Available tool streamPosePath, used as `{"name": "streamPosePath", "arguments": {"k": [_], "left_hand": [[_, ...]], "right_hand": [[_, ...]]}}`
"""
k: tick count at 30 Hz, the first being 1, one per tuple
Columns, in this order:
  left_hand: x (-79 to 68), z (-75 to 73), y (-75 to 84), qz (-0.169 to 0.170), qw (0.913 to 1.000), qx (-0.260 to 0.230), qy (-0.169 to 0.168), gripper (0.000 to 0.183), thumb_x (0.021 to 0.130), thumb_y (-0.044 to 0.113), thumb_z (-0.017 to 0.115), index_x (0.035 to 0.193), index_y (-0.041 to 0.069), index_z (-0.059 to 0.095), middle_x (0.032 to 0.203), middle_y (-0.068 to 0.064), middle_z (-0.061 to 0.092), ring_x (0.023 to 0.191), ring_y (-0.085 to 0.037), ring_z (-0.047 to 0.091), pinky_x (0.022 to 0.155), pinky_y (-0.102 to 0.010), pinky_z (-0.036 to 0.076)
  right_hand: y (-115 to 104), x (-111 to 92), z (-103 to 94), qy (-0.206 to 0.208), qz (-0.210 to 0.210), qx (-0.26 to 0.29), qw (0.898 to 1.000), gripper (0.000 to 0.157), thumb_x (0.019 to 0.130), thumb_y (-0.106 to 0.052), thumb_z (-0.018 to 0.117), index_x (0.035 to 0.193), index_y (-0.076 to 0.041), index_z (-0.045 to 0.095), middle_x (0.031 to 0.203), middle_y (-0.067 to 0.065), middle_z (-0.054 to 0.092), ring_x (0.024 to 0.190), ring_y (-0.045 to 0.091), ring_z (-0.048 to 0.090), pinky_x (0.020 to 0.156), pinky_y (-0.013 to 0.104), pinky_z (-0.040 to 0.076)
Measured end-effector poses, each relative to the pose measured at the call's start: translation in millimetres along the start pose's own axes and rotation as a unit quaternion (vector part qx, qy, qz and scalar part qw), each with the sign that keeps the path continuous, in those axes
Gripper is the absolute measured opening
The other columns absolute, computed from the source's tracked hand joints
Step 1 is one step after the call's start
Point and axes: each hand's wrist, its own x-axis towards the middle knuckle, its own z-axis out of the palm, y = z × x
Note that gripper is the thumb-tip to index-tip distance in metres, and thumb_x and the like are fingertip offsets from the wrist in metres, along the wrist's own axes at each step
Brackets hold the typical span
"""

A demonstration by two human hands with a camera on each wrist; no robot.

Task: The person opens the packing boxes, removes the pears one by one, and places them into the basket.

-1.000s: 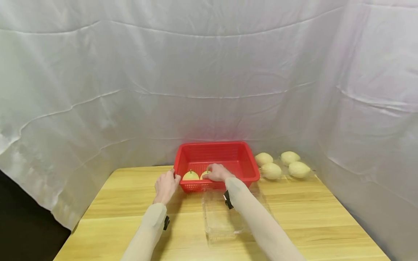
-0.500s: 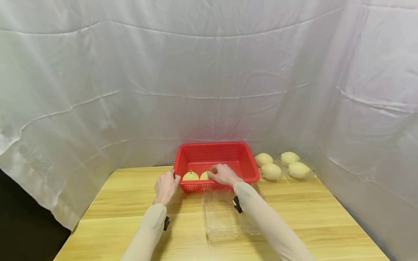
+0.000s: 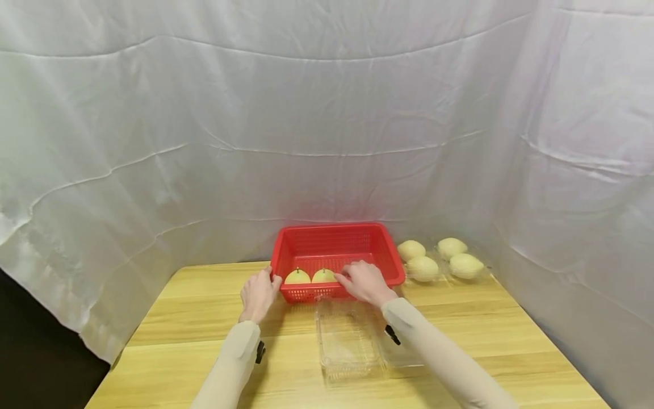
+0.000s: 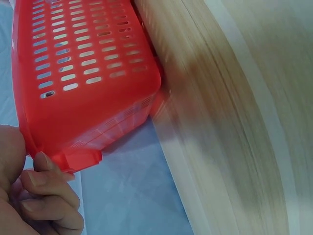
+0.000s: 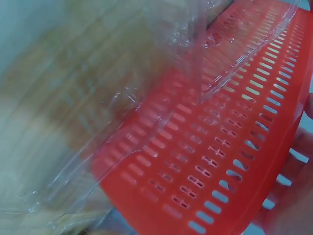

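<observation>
A red plastic basket (image 3: 337, 226) stands at the back of the table. My left hand (image 3: 258, 292) grips its left rim, and in the left wrist view the thumb and curled fingers (image 4: 46, 181) pinch the rim. Two pears (image 3: 297, 276) with stems lie side by side inside the basket by the front wall. My right hand (image 3: 364, 281) reaches over the front rim, just right of the right pear (image 3: 323, 276), with relaxed fingers and nothing held. In the right wrist view its fingers (image 5: 298, 166) show past the basket's wall.
An open clear plastic clamshell box (image 3: 349, 341) lies on the wooden table (image 3: 194, 335) before the basket, partly under my right forearm. Right of the basket, clear packs hold several pale yellow fruits (image 3: 423, 268). A grey-white curtain (image 3: 327, 113) hangs close behind.
My right hand has let go of the right pear and moved right along the front rim. More of that pear and the clear box shows. The left hand has stayed on the rim.
</observation>
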Motion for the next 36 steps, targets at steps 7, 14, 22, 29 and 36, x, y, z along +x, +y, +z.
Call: {"name": "streamPosePath", "arguments": {"k": [7,14,22,29,36], "left_hand": [[-1.0,1.4,0.8,-0.001,1.0,0.002,0.005,0.014,0.087,0.021,0.053,0.076,0.013,0.058,0.067,-0.006,0.055,0.059,-0.025,0.052,0.048,-0.035,0.037],[-1.4,3.2,-0.4,0.006,0.9999,-0.008,0.008,0.028,0.09,0.021,0.052,0.107,0.008,0.07,0.068,-0.007,0.057,0.057,-0.024,0.052,0.047,-0.033,0.037],[-1.9,-0.6,-6.3,0.023,0.9994,-0.022,-0.014,0.037,0.098,0.025,0.049,0.126,0.007,0.064,0.075,-0.008,0.063,0.063,-0.023,0.056,0.054,-0.036,0.043],[-9.7,-2.1,-6.8,0.049,0.9983,-0.024,0.021,0.031,0.099,0.024,0.051,0.122,0.01,0.066,0.083,-0.009,0.069,0.069,-0.027,0.063,0.057,-0.042,0.048],[-24.7,-2.6,2.1,0.096,0.9944,-0.037,0.021,0.019,0.096,0.018,0.058,0.112,0.013,0.068,0.07,-0.001,0.063,0.058,-0.018,0.053,0.051,-0.032,0.04]], "right_hand": [[12,-26,-3.4,0.02,0.023,-0.036,0.999,0.045,0.093,-0.059,0.054,0.101,-0.021,0.075,0.102,-0.001,0.069,0.093,0.019,0.049,0.077,0.04,0.034],[31,-43,-9.7,0.053,0.038,-0.021,0.998,0.039,0.089,-0.055,0.063,0.095,-0.018,0.075,0.095,0.0,0.065,0.092,0.021,0.048,0.078,0.043,0.033],[47,-54,-18.7,0.092,0.028,0.001,0.995,0.04,0.084,-0.051,0.071,0.096,-0.013,0.075,0.096,0.002,0.064,0.092,0.022,0.05,0.081,0.044,0.04],[59,-62,-23.2,0.12,0.012,-0.001,0.993,0.033,0.082,-0.041,0.077,0.093,-0.01,0.075,0.093,0.003,0.064,0.089,0.023,0.053,0.078,0.04,0.043],[68,-67,-24.5,0.136,-0.002,0.013,0.991,0.028,0.08,-0.032,0.08,0.093,-0.008,0.075,0.092,0.004,0.065,0.088,0.023,0.055,0.075,0.038,0.046]]}}
